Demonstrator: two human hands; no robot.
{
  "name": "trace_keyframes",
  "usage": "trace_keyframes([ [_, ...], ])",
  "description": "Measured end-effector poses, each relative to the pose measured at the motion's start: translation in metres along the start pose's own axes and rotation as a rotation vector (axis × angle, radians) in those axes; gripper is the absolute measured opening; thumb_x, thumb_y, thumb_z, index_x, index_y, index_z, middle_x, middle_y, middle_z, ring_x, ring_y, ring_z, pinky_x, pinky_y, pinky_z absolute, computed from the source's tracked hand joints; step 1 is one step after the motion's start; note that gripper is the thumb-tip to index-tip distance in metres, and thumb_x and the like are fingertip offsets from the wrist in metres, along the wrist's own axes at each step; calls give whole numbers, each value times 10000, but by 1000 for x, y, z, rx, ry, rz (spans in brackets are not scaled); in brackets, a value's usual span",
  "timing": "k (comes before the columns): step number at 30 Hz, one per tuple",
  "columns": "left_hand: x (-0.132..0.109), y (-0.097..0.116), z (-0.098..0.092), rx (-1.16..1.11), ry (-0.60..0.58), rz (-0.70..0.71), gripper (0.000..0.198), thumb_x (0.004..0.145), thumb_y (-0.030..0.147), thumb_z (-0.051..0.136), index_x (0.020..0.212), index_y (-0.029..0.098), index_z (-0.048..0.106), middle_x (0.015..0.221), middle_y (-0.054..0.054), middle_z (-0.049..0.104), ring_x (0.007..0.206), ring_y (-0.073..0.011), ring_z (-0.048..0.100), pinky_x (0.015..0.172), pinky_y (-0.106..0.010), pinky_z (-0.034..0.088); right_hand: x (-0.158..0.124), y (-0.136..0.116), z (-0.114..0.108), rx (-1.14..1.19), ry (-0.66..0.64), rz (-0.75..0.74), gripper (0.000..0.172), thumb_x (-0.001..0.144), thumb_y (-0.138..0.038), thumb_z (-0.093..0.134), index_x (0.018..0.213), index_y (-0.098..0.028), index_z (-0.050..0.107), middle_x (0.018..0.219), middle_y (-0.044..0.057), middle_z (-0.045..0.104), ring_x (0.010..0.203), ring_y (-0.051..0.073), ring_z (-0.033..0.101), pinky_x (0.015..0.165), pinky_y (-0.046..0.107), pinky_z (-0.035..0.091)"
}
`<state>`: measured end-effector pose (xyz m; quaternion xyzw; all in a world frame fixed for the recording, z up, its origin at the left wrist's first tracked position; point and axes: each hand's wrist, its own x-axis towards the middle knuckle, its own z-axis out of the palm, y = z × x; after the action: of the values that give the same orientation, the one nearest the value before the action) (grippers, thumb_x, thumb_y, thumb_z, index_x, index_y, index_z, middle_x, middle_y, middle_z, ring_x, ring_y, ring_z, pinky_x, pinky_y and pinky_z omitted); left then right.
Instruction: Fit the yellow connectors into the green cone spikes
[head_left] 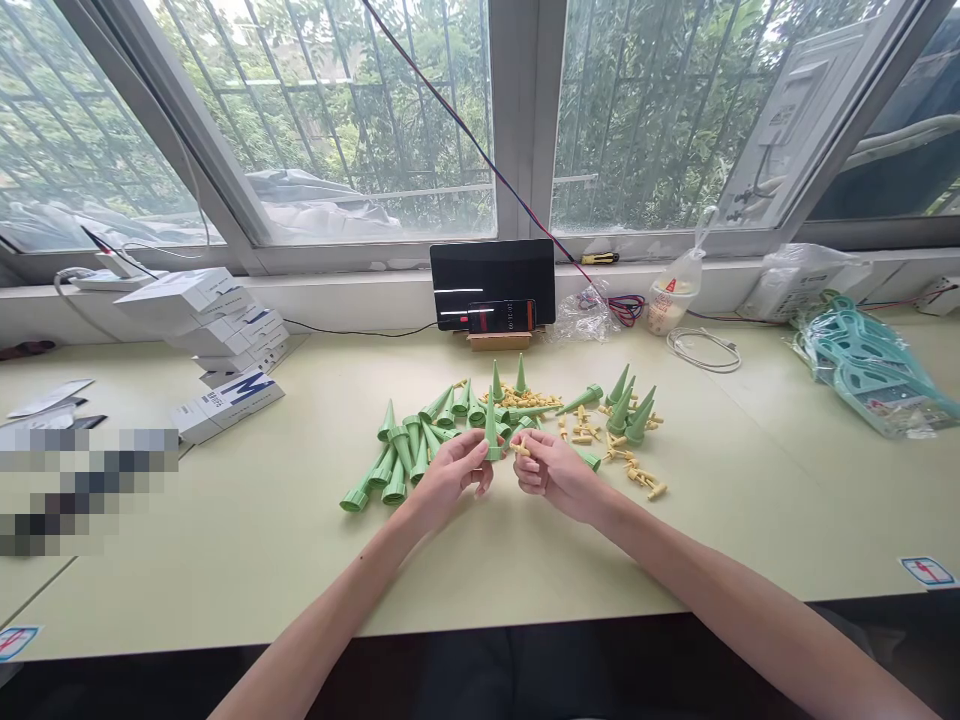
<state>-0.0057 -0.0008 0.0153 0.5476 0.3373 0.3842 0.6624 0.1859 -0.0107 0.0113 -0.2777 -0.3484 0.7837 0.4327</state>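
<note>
My left hand point(459, 467) pinches a green plastic cone point(491, 432) by its ribbed base, its tip pointing up. Just to the right, my right hand point(553, 470) holds a small yellow T-shaped plastic piece point(520, 449) between thumb and fingertips. The two held parts are close together but apart. Left of my hands lie several loose green cones point(401, 450), mostly on their sides. A pile of yellow pieces point(517, 398) sits behind my hands, partly hidden by cones. To the right, several green cones point(621, 412) stand upright among scattered yellow pieces point(642, 478).
A dark tablet point(491, 275) with a phone point(502, 317) before it stands at the back. White boxes point(225, 335) are stacked at left. Bagged teal plastic parts point(877, 365), a coiled white cable point(703, 350) and a bagged cup point(673, 295) are at right.
</note>
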Motion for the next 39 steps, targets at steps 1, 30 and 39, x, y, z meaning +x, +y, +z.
trace_keyframes([
  [1, 0, 0, 0, -5, -3, -2, 328, 918, 427, 607, 1089, 150, 647, 891, -54, 587, 569, -80, 490, 501, -229, 400, 0, 0, 0, -1, 15, -7, 341, 801, -460, 748, 821, -195, 534, 540, -88, 349, 481, 71, 265, 477, 224, 185],
  [30, 0, 0, 1, -25, -22, -17, 347, 920, 431, 591, 1129, 166, 672, 950, -94, 646, 577, -93, 500, 499, -230, 391, -2, 1, 3, -161, 90, -138, 353, 781, -489, 763, 824, -183, 593, 679, -42, 532, 492, 58, 355, 479, 236, 292],
  [39, 0, 2, 1, 5, -18, -13, 353, 918, 452, 590, 1095, 157, 670, 917, -81, 617, 583, -92, 487, 495, -221, 381, -3, 0, 4, -326, 105, -193, 325, 806, -478, 730, 874, -175, 637, 703, -19, 562, 524, 79, 419, 509, 255, 369],
])
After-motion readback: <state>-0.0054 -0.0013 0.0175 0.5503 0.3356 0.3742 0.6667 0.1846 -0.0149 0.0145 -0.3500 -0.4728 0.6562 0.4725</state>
